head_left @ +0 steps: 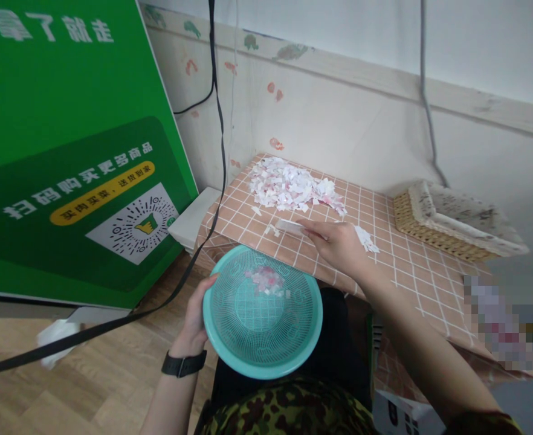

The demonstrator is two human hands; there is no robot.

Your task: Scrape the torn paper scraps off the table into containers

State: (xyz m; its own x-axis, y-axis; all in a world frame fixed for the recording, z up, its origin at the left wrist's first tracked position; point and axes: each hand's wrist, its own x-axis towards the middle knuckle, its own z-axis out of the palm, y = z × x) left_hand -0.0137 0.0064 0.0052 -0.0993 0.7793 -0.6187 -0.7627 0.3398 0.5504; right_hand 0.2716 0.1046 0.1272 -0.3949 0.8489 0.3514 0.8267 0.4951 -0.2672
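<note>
A round teal plastic mesh basket [263, 326] is tilted below the table's front edge. My left hand [196, 317] grips its left rim, and a small heap of pinkish-white paper scraps [265, 280] lies inside. Over the brown checked tablecloth [384, 278], my right hand [339, 244] is closed on a flat white card-like piece [289, 227], its edge near a few loose bits. Behind it spreads a large pile of torn paper pieces [289, 184]. A smaller bunch of white scraps [367, 239] lies just right of that hand, partly hidden by it.
A lined wicker basket [443, 235] stands at the table's back right, against the wall. To the left is a large green sign panel [80, 121]. A black strap [189, 266] hangs across the left side, close to the teal basket. A blurred-out item lies at the table's right end.
</note>
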